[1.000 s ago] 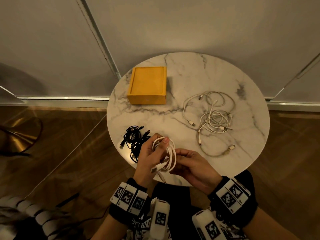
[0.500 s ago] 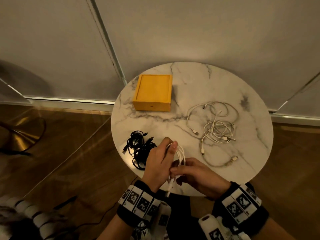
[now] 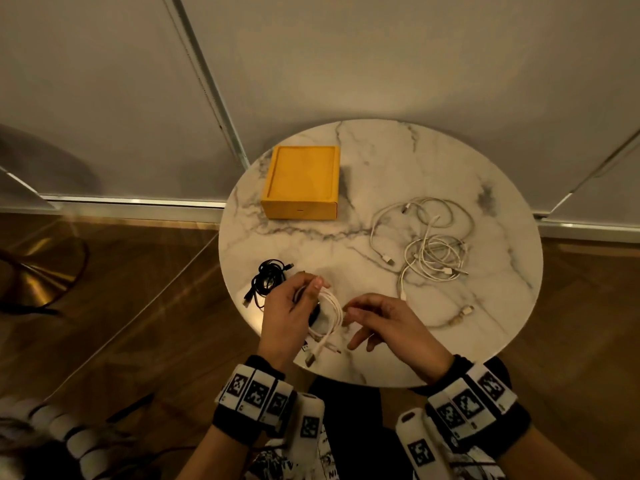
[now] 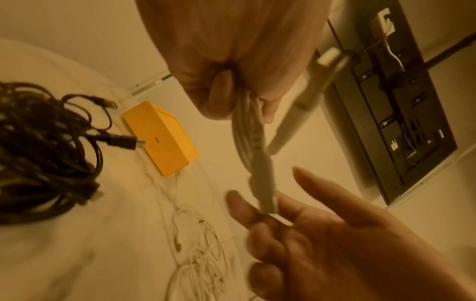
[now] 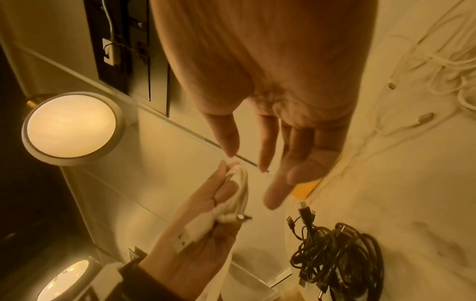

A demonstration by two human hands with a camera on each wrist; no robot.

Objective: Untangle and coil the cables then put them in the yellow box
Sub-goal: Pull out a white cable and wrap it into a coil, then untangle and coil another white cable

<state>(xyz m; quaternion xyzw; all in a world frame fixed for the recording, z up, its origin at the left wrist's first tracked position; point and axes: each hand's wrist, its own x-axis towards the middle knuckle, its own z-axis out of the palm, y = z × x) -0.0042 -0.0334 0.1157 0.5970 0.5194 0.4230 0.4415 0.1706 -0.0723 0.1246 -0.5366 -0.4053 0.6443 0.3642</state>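
Head view of a round marble table, taken as the landmark. Left hand, above the near edge of the table, has its fingers and thumb curled round a coiled white cable; the coil's loops stand out on the side toward the right hand, and its two plug ends hang below the fist over the table's near edge. The left wrist view shows the same grasp from behind, strands emerging under the thumb. Right hand, also above the near edge and just beside the coil, holds nothing; its fingers are extended and loosely spread, apart from the cable. Yellow box sits on the far left part of the table, top side open. Tangled black cables lie near the left edge, just beside the left hand. Loose white cables lie tangled on the right half, well apart from the box
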